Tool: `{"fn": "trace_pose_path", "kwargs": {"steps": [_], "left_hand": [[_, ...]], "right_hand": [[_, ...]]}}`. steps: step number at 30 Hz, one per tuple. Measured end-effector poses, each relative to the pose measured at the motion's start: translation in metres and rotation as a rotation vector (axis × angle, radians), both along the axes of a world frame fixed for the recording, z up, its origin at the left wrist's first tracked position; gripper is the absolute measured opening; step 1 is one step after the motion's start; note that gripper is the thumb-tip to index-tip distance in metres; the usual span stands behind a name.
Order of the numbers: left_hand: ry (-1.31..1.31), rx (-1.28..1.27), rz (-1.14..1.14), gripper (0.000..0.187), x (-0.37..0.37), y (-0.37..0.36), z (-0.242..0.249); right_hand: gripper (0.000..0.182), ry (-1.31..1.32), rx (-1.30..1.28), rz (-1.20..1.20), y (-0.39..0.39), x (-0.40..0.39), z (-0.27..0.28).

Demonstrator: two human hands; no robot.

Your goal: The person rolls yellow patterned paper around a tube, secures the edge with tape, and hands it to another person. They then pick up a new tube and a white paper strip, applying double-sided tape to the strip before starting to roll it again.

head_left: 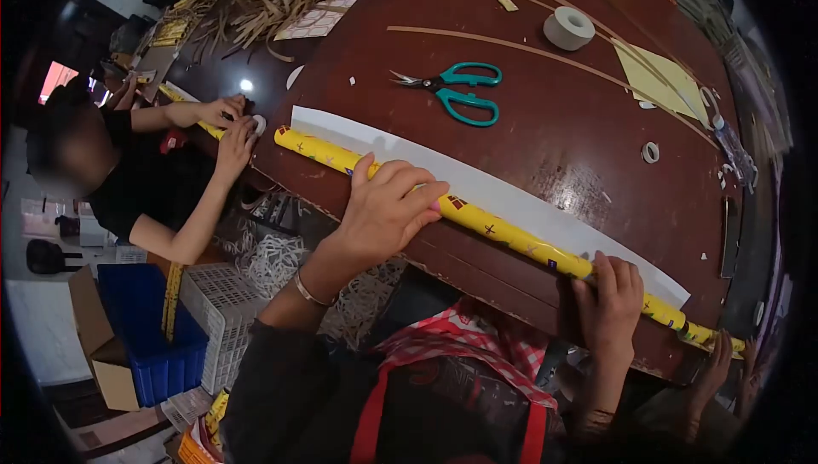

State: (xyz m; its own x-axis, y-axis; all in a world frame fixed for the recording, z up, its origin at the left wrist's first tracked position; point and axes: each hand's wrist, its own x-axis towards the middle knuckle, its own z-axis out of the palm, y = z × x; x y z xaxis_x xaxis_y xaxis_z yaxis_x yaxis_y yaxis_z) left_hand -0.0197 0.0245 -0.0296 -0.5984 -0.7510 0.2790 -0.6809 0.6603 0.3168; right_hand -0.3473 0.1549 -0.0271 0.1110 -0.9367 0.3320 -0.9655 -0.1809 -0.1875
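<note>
A long roll of yellow patterned wrapping paper [503,234] lies diagonally near the table's front edge. Its unrolled strip [528,200] shows a white underside beyond the roll. My left hand [383,208] is closed over the left half of the roll, fingers bent across its top. Toward the right end, my right hand [612,302] grips the same roll, fingers on the far side and thumb nearer me. Teal-handled scissors [456,89] lie open on the table beyond the paper.
The brown table [341,72] carries a tape roll [569,28], a small ring [650,153], yellow paper [656,76] and thin brown strips. A co-worker [128,157] handles a yellow roll at left; another person's hand [716,370] is at right. A blue crate [170,370] stands below left.
</note>
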Motion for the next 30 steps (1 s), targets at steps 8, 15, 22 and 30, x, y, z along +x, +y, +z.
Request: {"fn": "trace_pose_path", "kwargs": {"steps": [8, 15, 22, 30], "left_hand": [[-0.106, 0.070, -0.013, 0.036, -0.001, -0.002, 0.007], [-0.127, 0.001, -0.019, 0.049, 0.002, -0.003, -0.001], [-0.136, 0.025, 0.032, 0.042, -0.002, -0.002, -0.003], [0.025, -0.105, 0.018, 0.039, -0.001, 0.003, -0.022]], "right_hand": [[0.043, -0.035, -0.045, 0.002, 0.007, -0.006, -0.007], [0.040, -0.044, -0.106, -0.043, 0.007, -0.002, -0.009], [0.040, -0.008, -0.132, -0.016, 0.005, -0.005, -0.013], [0.042, 0.003, -0.125, 0.010, 0.011, -0.007, -0.021]]}}
